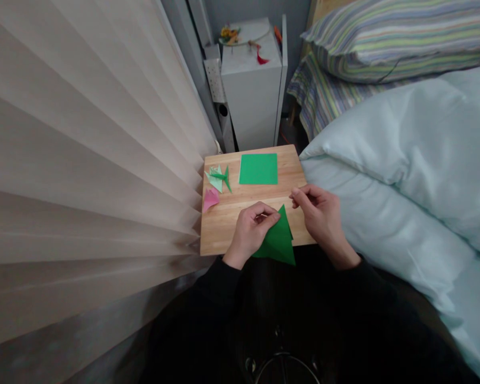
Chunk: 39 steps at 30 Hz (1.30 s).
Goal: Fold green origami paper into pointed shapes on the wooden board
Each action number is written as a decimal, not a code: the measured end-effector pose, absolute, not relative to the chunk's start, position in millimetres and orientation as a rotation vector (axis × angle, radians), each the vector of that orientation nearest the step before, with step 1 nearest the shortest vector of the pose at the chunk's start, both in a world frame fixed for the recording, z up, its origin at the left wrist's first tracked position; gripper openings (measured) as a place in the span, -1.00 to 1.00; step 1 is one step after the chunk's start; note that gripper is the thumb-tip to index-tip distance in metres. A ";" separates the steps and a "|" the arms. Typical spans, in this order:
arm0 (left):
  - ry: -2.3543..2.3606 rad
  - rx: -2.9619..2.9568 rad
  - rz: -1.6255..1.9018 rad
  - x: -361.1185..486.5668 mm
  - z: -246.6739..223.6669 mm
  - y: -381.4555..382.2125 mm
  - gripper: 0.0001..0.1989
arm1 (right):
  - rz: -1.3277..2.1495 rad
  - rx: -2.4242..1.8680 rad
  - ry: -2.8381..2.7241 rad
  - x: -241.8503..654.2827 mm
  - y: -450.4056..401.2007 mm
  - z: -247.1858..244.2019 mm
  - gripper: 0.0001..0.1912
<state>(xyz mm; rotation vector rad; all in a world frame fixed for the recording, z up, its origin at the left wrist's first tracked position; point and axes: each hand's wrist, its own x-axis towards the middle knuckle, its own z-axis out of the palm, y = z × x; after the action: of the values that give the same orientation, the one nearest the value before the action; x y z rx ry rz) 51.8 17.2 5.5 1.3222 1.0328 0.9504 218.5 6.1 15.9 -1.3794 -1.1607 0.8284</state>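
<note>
A folded sheet of green origami paper (278, 242) is pinched at its upper part by my left hand (254, 229), just over the near edge of the small wooden table. Its shape is pointed, with triangular flaps. To its right hovers my right hand (320, 213), apart from the sheet, with thumb and fingertips pressed together; whether anything is between them cannot be made out. Farther back on the table lies a flat stack of green paper squares (258, 169). Folded green paper figures (220, 177) and a pink folded paper piece (210, 199) rest at the left edge.
The wooden tabletop (232, 229) is small. A pleated curtain (104, 160) hangs close on its left. A bed with a pale blue duvet (404, 176) and striped pillow (404, 40) borders the right. Behind stands a white cabinet (252, 101) with a red tassel (261, 57) on top.
</note>
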 end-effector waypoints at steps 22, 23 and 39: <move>1.026 1.291 0.912 51.7 2.3 20.4 -0.81 | 0.901 -1.350 -1.141 221.9 6.5 10.9 -0.79; 1.028 1.293 0.904 51.9 1.5 20.4 -0.81 | 0.885 -1.359 -1.133 224.0 7.5 11.2 -0.79; 1.037 1.341 0.845 50.0 -1.5 20.8 -0.82 | 0.779 -1.393 -1.036 239.2 14.5 18.0 -0.76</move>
<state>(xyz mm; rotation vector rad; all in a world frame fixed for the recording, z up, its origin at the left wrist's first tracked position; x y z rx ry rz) 50.0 20.8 -1.5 1.3415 1.0370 0.8448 239.2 14.5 18.0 -1.3931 -1.0356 0.7788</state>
